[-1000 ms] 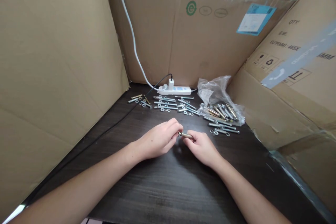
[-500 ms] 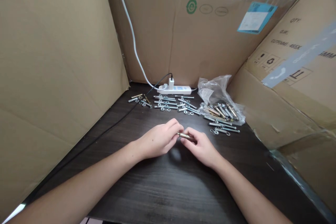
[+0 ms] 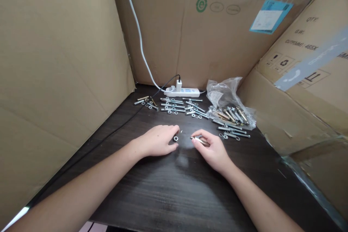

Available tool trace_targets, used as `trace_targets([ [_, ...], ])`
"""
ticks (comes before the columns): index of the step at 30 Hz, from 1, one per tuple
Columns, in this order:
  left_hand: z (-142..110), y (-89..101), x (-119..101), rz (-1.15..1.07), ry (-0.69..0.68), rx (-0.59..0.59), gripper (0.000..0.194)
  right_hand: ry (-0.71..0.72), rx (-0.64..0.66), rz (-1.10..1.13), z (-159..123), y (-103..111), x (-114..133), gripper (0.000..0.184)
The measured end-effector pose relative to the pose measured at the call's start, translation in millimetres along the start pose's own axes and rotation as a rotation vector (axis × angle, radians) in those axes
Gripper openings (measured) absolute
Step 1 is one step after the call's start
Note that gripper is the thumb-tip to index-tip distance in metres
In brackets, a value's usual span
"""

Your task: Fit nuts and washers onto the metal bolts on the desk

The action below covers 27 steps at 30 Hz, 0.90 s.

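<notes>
The right hand's [image 3: 213,148] fingers [image 3: 203,133] cover part of the metal piece [image 3: 203,141], and I can't tell whether the small ring [image 3: 176,139] touches the left hand [image 3: 156,140]. The blue label's [image 3: 268,20] print is too tiny to read, and both forearms [image 3: 92,181] run out of sight below.

Soft, rather dim light spreads fairly evenly. In front of the white rectangular plastic power strip [image 3: 185,92], a pale, hazy glare lies on the dark wood-grain tabletop [image 3: 185,177]. Right of the strip, the crumpled clear plastic bag [image 3: 221,88] catches small highlights. Above and right of the strip, print on the blue-and-white paper label [image 3: 271,16] is too soft to read. Farthest from the strip, wide-angle distortion stretches the edges.
</notes>
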<state>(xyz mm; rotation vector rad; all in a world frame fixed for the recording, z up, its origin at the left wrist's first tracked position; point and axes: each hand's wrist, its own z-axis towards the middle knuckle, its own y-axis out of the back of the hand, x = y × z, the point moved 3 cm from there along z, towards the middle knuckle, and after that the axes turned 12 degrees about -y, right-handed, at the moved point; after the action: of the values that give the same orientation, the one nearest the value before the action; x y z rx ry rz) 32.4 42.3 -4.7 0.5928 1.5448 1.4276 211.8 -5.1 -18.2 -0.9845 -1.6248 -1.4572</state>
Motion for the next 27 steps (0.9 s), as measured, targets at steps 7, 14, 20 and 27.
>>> trace_targets([
  [7, 4.0, -8.4, 0.6, 0.084, -0.014, 0.001, 0.008, -0.005, 0.007, -0.037, 1.5, -2.8, -2.2, 0.019],
  [14, 6.4, 5.6, -18.1, -0.124, -0.057, -0.164, 0.014, -0.031, 0.048, 0.05, 2.4, -6.1, -1.8, 0.02],
  [20, 3.9, 7.5, -29.9, -0.207, -0.114, -0.145, 0.014, -0.061, 0.141, 0.261, -0.2, -10.5, -0.7, 0.021],
  [27, 4.0, 7.1, -27.6, -0.2, -0.146, -0.154, 0.016, -0.136, 0.195, 0.468, 4.1, -15.4, -12.7, 0.023],
])
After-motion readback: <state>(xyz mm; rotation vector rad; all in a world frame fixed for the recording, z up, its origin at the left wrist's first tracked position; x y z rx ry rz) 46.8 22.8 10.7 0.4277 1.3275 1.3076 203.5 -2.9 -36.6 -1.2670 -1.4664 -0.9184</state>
